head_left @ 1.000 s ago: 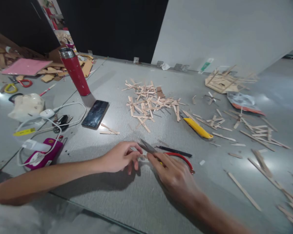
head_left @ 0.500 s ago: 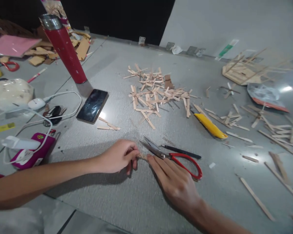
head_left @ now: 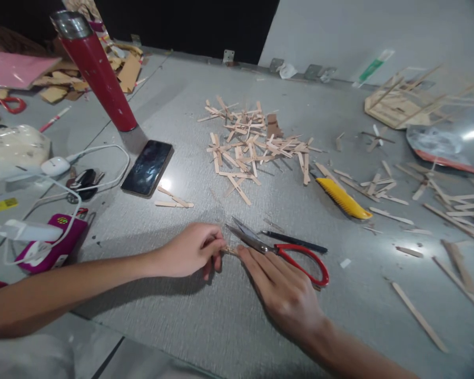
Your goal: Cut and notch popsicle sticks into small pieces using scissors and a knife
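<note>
My left hand (head_left: 193, 250) is curled, its fingertips pinching one end of a small wooden stick piece (head_left: 229, 250) on the grey table. My right hand (head_left: 282, 287) reaches in from the right, its fingers closed on the other end of the same piece. Red-handled scissors (head_left: 284, 250) lie just behind my right fingers, blades pointing left, with a black pen (head_left: 294, 241) beside them. A heap of cut wooden sticks (head_left: 253, 147) lies farther back.
A yellow utility knife (head_left: 343, 198) lies right of the heap. A phone (head_left: 147, 167), a red flask (head_left: 95, 71), white cables (head_left: 82, 184) and a magenta box (head_left: 51, 247) sit to the left. Loose sticks (head_left: 418, 316) and a stick frame (head_left: 398, 102) are at the right.
The view has shifted downward and slightly left, so the table items sit higher in frame. Both hands stay joined at the small stick piece by the scissors.
</note>
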The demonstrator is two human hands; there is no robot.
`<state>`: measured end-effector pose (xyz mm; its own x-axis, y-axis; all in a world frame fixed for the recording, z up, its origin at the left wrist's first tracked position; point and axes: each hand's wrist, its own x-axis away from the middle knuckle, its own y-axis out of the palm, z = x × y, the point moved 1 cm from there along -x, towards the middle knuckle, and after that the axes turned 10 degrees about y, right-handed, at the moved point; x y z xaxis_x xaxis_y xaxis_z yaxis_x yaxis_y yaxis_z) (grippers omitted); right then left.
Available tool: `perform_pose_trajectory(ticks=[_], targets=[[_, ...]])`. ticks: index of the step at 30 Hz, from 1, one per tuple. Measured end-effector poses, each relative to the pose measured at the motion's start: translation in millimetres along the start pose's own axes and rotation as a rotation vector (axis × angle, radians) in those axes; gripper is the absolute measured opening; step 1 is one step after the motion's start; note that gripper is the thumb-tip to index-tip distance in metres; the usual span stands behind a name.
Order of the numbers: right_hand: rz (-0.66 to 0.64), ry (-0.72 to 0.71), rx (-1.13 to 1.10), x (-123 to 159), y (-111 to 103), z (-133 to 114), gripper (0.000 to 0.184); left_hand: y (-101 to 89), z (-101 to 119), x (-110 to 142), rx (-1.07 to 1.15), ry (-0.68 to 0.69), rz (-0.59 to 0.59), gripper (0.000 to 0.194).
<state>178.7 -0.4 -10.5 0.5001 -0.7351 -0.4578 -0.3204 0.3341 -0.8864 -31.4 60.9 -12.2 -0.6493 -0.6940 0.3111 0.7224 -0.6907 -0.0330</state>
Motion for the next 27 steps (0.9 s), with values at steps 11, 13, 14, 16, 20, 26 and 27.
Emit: perform_pose_trajectory(ticks=[11, 13, 14, 16, 20, 26, 27], targets=[[0.0, -0.007, 0.006, 0.6, 1.1, -0.3, 0.04, -1.6, 4.8, 0.5, -0.01, -0.014, -0.01, 0.025], [0.002, -0.015, 0.027, 0.0, 1.2, -0.8, 0.041, -1.1, 6.4, 0.5, -0.016, -0.033, -0.004, 0.025], [0.003, -0.018, 0.04, -0.3, 1.3, -1.1, 0.041, -0.7, 7.1, 0.5, -0.018, -0.043, -0.002, 0.024], [-0.001, -0.026, 0.063, -0.8, 1.4, -1.4, 0.042, -0.1, 8.0, 0.5, -0.02, -0.055, 0.001, 0.024], [0.009, -0.039, 0.082, -1.2, 0.7, -1.5, 0.041, 0.0, 7.2, 0.6, -0.015, -0.045, 0.0, 0.024], [0.021, -0.03, 0.067, 0.9, 1.0, -2.2, 0.037, -1.2, 7.2, 0.3, -0.004, -0.051, -0.008, 0.021], [0.017, -0.028, 0.06, 1.3, 1.5, -2.3, 0.037, -1.3, 7.1, 0.2, -0.007, -0.052, -0.007, 0.021]])
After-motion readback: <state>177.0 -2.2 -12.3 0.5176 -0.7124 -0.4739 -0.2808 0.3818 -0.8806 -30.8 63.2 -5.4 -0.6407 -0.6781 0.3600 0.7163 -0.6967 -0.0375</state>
